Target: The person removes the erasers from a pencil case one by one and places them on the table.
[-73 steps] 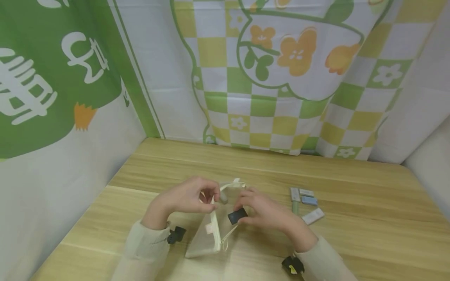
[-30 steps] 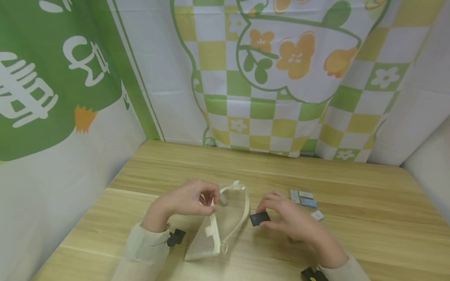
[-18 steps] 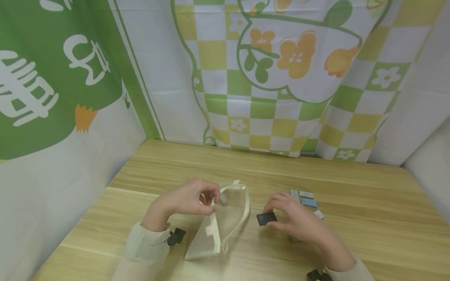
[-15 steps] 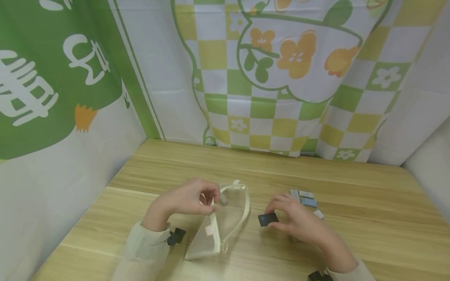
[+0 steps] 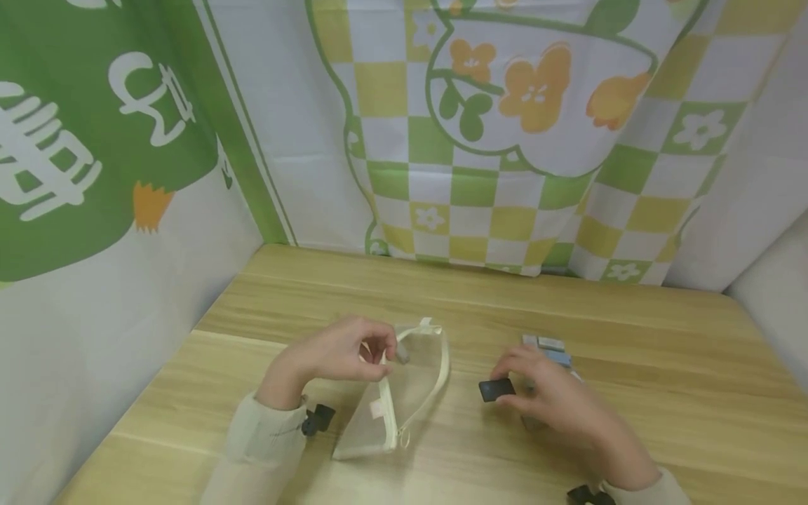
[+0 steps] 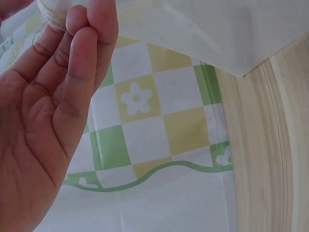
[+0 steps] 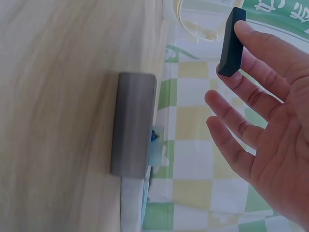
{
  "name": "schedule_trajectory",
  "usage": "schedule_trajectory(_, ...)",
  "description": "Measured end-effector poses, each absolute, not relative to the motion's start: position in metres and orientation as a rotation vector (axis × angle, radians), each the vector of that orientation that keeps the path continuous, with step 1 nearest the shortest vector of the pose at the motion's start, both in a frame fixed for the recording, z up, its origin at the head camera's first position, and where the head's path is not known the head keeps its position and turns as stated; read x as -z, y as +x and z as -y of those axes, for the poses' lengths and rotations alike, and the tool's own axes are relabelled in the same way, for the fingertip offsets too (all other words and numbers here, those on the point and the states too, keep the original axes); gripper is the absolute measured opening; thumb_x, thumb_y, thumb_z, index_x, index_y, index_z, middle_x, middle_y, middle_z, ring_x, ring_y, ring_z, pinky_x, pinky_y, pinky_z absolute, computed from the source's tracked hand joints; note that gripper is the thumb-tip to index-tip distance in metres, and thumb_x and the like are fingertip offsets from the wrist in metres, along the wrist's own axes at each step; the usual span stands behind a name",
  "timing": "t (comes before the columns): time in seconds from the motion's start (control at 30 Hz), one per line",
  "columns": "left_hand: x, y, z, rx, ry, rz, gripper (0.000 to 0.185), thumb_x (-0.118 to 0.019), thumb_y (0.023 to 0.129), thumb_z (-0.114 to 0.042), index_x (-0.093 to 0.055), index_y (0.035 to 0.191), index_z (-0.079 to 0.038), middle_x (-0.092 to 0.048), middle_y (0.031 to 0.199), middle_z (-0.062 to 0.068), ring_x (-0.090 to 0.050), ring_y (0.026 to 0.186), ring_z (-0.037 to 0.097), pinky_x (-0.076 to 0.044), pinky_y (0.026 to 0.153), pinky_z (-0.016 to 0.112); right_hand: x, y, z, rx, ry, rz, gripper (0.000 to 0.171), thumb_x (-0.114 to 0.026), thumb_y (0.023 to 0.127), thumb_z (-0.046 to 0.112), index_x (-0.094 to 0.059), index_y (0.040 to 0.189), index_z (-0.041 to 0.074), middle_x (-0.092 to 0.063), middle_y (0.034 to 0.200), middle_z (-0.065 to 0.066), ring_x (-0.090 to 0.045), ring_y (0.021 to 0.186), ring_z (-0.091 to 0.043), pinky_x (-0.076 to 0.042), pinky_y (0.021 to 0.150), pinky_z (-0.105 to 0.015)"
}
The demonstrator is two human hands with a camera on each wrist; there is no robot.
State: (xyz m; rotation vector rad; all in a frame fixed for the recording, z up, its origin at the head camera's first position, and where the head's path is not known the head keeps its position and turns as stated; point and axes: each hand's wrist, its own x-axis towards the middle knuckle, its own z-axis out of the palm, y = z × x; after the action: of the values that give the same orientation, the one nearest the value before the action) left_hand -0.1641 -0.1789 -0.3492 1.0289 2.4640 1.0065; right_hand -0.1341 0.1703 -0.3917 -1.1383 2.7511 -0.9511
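My left hand (image 5: 347,351) pinches the cream zip edge of a sheer mesh pouch (image 5: 390,414), which stands with its mouth spread. A small greyish piece (image 5: 402,352) shows inside it near the far end. In the left wrist view, the fingers of the left hand (image 6: 53,101) curl at the pouch's cord-like edge, and the mesh (image 6: 227,34) hangs beside them. Right of the pouch, my right hand (image 5: 555,393) pinches a small black rectangular block (image 5: 495,390) between thumb and fingertips. The right wrist view shows this black block (image 7: 232,43) raised, with the other fingers spread loosely.
Beyond and under the right hand, several small blocks lie on the wooden table (image 5: 315,294), among them a white one (image 5: 552,344) and a blue one (image 5: 558,358). A grey block (image 7: 134,125) is close by in the right wrist view. A patterned curtain (image 5: 492,203) hangs behind.
My right hand has moved right, carrying the black block from over the pouch's mouth to beside the loose blocks. The left hand keeps its grip on the pouch edge.
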Motion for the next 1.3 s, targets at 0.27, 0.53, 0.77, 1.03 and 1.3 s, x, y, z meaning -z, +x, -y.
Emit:
schedule_trajectory(0.27, 0.348, -0.164, 0.179, -1.021, 1.025, -2.457, 0.007, -0.068, 0.083, -0.013, -0.064, 0.088, -0.015, -0.062, 0.079, -0.006, -0.058, 0.073, 0.007, -0.056, 0.074, 0.026, 0.393, -0.136, -0.181, 0.925, -1.143, -2.761, 0.027, -0.078, 0.082, 0.014, -0.067, 0.105, 0.020, -0.064, 0.110, 0.010, -0.054, 0.125, -0.041, -0.050, 0.098, -0.053)
schedule_trajectory(0.53, 0.349, -0.165, 0.179, -1.006, 1.022, -2.465, 0.008, -0.068, 0.083, -0.013, -0.063, 0.088, -0.016, -0.063, 0.080, -0.007, -0.059, 0.073, 0.007, -0.055, 0.073, 0.025, 0.394, -0.135, -0.193, 0.813, -1.144, -2.826, 0.025, -0.078, 0.082, 0.020, -0.067, 0.106, 0.020, -0.062, 0.109, 0.013, -0.057, 0.108, -0.018, -0.054, 0.092, -0.040)
schedule_trajectory(0.77, 0.348, -0.165, 0.179, -1.013, 1.021, -2.453, 0.007, -0.068, 0.083, -0.013, -0.063, 0.088, -0.015, -0.063, 0.080, -0.006, -0.059, 0.073, 0.007, -0.056, 0.073, 0.026, 0.396, -0.135, -0.201, 0.804, -1.156, -2.869, 0.025, -0.078, 0.082, 0.021, -0.068, 0.105, 0.023, -0.062, 0.108, 0.015, -0.058, 0.108, -0.016, -0.054, 0.091, -0.040)
schedule_trajectory(1.03, 0.348, -0.164, 0.179, -1.026, 1.034, -2.451, 0.007, -0.068, 0.083, -0.012, -0.064, 0.088, -0.014, -0.063, 0.081, -0.006, -0.059, 0.073, 0.007, -0.057, 0.073, 0.027, 0.399, -0.134, -0.208, 0.857, -1.138, -2.888, 0.026, -0.080, 0.081, 0.019, -0.066, 0.102, 0.026, -0.063, 0.106, 0.016, -0.060, 0.115, -0.026, -0.046, 0.101, -0.054)
schedule_trajectory(1.3, 0.349, -0.164, 0.180, -1.018, 1.034, -2.463, 0.006, -0.067, 0.083, -0.013, -0.064, 0.088, -0.014, -0.063, 0.081, -0.006, -0.058, 0.073, 0.007, -0.056, 0.073, 0.027, 0.404, -0.133, -0.219, 0.866, -1.119, -2.911, 0.025, -0.079, 0.081, 0.022, -0.066, 0.102, 0.027, -0.064, 0.107, 0.014, -0.057, 0.112, -0.020, -0.047, 0.104, -0.031)
